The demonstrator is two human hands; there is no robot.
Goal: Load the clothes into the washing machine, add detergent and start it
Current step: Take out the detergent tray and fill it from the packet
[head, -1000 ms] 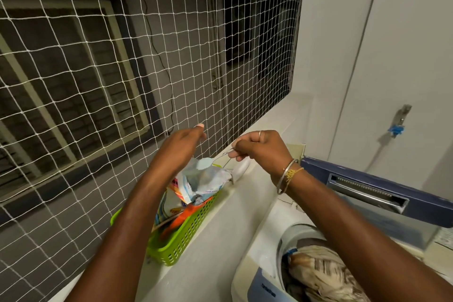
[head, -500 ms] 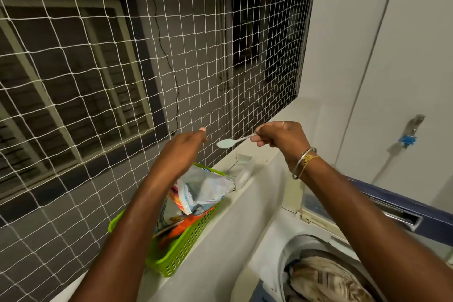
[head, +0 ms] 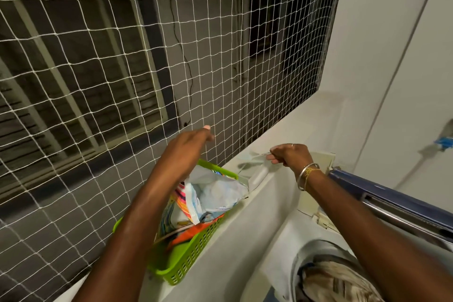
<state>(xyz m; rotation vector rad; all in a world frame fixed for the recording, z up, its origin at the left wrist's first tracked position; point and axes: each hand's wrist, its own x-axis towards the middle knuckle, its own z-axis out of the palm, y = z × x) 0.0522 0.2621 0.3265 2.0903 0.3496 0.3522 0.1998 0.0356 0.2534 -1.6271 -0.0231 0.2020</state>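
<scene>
My left hand (head: 186, 152) reaches down over an opened pale blue detergent bag (head: 215, 193) and grips its top edge; the fingers are mostly hidden. The bag stands in a green plastic basket (head: 191, 260) on the white ledge. My right hand (head: 291, 154) pinches the handle of a small pale spoon (head: 252, 157), which is blurred and hovers over the ledge to the right of the bag. At the lower right, the washing machine's open tub (head: 296, 262) holds striped beige clothes (head: 338, 282).
White netting (head: 122, 81) covers the opening behind the ledge (head: 245, 240). The washer's dark blue lid (head: 392, 206) stands raised on the right. A tap with a blue tag (head: 445, 141) sits on the white wall. Colourful packets (head: 186, 233) fill the basket.
My right hand lifted the spoon out of the bag's mouth and carried it a little to the right, over the ledge. My left hand stayed on the bag.
</scene>
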